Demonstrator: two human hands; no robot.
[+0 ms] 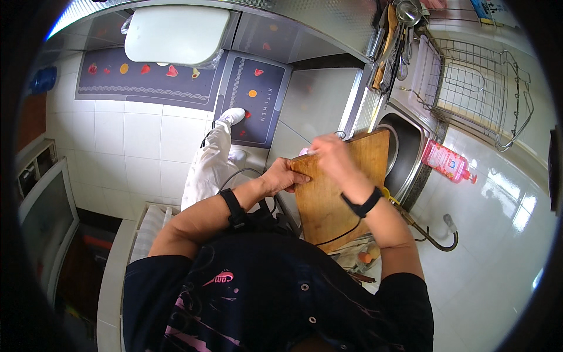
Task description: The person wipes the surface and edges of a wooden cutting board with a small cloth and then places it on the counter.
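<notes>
A wooden cutting board [338, 202] is tilted up at the edge of the sink [407, 127]. My left hand [281, 176] grips its near-left corner, thumb lying on the broad face. Over the board's upper edge, my right hand [335, 158] is curled and blurred. A small pink-and-white object [306, 151] pokes out of that fist on the left; its kind is mostly hidden by the fingers. Behind the board, part of a round metal rim [393, 147] shows in the sink.
Beside the sink lies a pink pump bottle [446, 163]. A wire dish rack [475, 83] and several hanging utensils [389, 48] are beyond it. The brass-coloured faucet [433, 240] curves out at right. A bag with food items [363, 255] sits below the board. A white-lidded bin [176, 35] stands on the left.
</notes>
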